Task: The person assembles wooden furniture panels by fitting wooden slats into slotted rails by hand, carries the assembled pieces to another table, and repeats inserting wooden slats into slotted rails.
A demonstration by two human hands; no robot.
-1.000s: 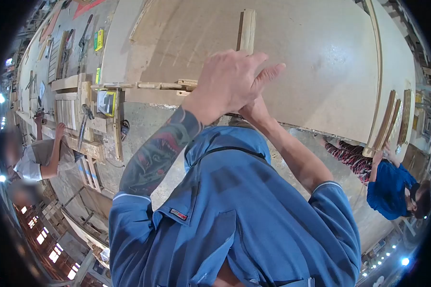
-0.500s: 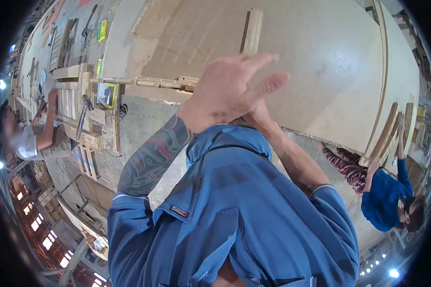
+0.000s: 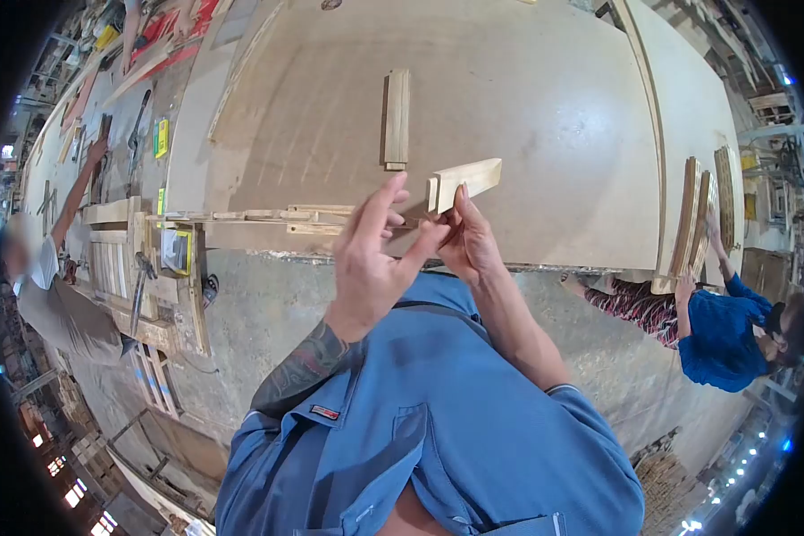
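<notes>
My right hand point(image 3: 472, 243) grips a short, pale wooden piece point(image 3: 467, 181) with a stepped end facing left, raised above the worktable point(image 3: 527, 116). Its thumb presses the near face, and the other fingers are partly hidden below. To the left, my left hand point(image 3: 372, 256) is open with its fingers apart. The left thumb points toward the right hand's fingers; whether they touch, I cannot tell. Just beyond my hands, a longer wooden piece point(image 3: 397, 121) lies on the tabletop.
Wooden strips point(image 3: 281, 217) lie along the table's near edge on the left. A hammer point(image 3: 140, 290) rests on a wooden frame, by a yellow-edged box point(image 3: 177, 251). Co-workers stand on both sides; the one in a blue top point(image 3: 724, 344) handles wooden strips point(image 3: 692, 219).
My hands have separated from their overlapped position, and the wooden piece in my right hand has come into view. The view has shifted, showing more floor and the co-worker at left reaching farther out.
</notes>
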